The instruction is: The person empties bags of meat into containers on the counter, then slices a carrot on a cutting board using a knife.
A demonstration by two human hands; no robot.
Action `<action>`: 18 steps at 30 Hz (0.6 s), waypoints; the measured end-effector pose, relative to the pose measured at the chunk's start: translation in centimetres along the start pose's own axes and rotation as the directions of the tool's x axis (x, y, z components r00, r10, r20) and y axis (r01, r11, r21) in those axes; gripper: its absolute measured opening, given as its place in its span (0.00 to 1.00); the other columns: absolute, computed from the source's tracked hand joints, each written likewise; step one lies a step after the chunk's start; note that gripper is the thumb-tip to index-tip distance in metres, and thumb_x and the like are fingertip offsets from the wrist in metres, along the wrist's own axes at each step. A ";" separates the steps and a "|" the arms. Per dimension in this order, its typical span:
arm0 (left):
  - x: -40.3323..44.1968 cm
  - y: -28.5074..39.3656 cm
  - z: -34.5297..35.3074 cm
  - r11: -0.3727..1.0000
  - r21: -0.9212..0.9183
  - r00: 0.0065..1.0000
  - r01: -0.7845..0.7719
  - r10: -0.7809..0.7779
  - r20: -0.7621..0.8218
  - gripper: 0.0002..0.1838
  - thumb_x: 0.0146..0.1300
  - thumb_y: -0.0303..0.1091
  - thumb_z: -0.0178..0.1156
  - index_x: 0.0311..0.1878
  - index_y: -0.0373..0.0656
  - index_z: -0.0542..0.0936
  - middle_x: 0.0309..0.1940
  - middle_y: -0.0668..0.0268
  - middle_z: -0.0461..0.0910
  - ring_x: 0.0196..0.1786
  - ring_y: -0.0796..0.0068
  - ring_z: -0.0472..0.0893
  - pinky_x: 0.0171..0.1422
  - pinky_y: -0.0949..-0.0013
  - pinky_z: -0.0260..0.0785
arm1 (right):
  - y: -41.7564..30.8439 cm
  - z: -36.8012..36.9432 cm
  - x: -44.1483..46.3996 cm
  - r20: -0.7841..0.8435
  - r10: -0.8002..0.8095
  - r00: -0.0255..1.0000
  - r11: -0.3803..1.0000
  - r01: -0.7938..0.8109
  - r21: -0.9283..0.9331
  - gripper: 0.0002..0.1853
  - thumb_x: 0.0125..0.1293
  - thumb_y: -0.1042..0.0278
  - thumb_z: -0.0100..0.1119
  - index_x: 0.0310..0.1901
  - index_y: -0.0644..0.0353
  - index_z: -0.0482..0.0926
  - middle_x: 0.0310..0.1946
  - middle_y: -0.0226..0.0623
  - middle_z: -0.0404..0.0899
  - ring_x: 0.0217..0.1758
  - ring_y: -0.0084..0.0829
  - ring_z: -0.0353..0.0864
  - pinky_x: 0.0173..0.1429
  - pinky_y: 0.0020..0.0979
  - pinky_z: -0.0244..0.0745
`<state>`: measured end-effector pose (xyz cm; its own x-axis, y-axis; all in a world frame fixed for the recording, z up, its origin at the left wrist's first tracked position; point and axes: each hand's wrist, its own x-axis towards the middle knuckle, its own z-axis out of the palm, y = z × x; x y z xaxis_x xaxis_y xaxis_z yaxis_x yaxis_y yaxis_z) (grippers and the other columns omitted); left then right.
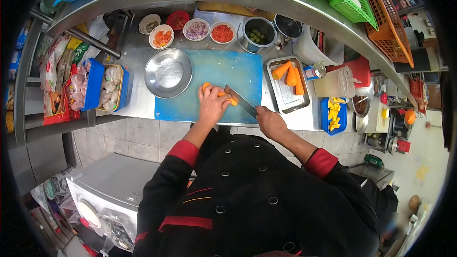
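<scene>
On the blue cutting board (209, 69), my left hand (212, 103) presses down on a carrot (233, 101), fingers closed over it. One orange end shows past the fingertips, beside the blade. My right hand (271, 123) grips the handle of a kitchen knife (243, 102), whose broad blade slants up and left to the carrot. Whether the edge is in the carrot I cannot tell. To the right, several peeled carrots (291, 77) lie in a metal tray (305, 101). A round steel bowl (149, 74) stands at the board's upper left corner.
Along the back stand bowls of chopped onion (196, 30), diced red vegetable (222, 33) and orange pieces (162, 37), plus a steel pot (257, 34). A blue basket of yellow pieces (334, 115) sits right. A metal shelf (209, 1) overhangs the back.
</scene>
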<state>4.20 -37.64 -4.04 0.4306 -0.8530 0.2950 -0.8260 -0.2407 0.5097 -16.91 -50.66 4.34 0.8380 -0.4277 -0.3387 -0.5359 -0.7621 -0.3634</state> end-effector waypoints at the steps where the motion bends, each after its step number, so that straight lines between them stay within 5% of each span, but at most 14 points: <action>1: 0.0 0.0 0.1 1.000 0.001 1.000 -0.001 0.001 0.002 0.11 0.53 0.42 0.74 0.41 0.59 0.89 0.48 0.73 0.78 0.63 0.60 0.70 0.76 0.33 0.50 | -0.2 -0.2 -0.1 -0.001 -0.004 1.000 1.000 0.004 -0.011 0.12 0.73 0.69 0.53 0.53 0.63 0.68 0.42 0.55 0.83 0.37 0.56 0.87 0.42 0.52 0.83; 10: 0.4 -0.5 -0.3 0.998 -0.028 0.998 -0.055 0.054 -0.021 0.13 0.50 0.42 0.76 0.41 0.57 0.90 0.46 0.72 0.78 0.59 0.61 0.72 0.70 0.44 0.57 | 0.5 0.4 0.2 0.133 0.055 0.990 0.995 -0.043 -0.090 0.12 0.68 0.76 0.51 0.51 0.63 0.67 0.42 0.56 0.83 0.38 0.54 0.88 0.41 0.50 0.84; 18: 0.7 -0.5 -0.9 0.996 -0.014 0.996 -0.087 0.087 -0.021 0.09 0.52 0.38 0.74 0.39 0.60 0.90 0.44 0.75 0.77 0.58 0.65 0.72 0.69 0.47 0.57 | -1.0 1.7 3.9 0.050 0.007 0.999 1.000 -0.008 0.017 0.13 0.66 0.78 0.52 0.51 0.63 0.66 0.44 0.58 0.83 0.41 0.55 0.88 0.42 0.50 0.84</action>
<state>5.23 -37.68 -3.39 0.3647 -0.8607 0.3552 -0.8553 -0.1589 0.4932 -13.26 -50.70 1.90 0.8282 -0.4080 -0.3841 -0.5439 -0.7504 -0.3756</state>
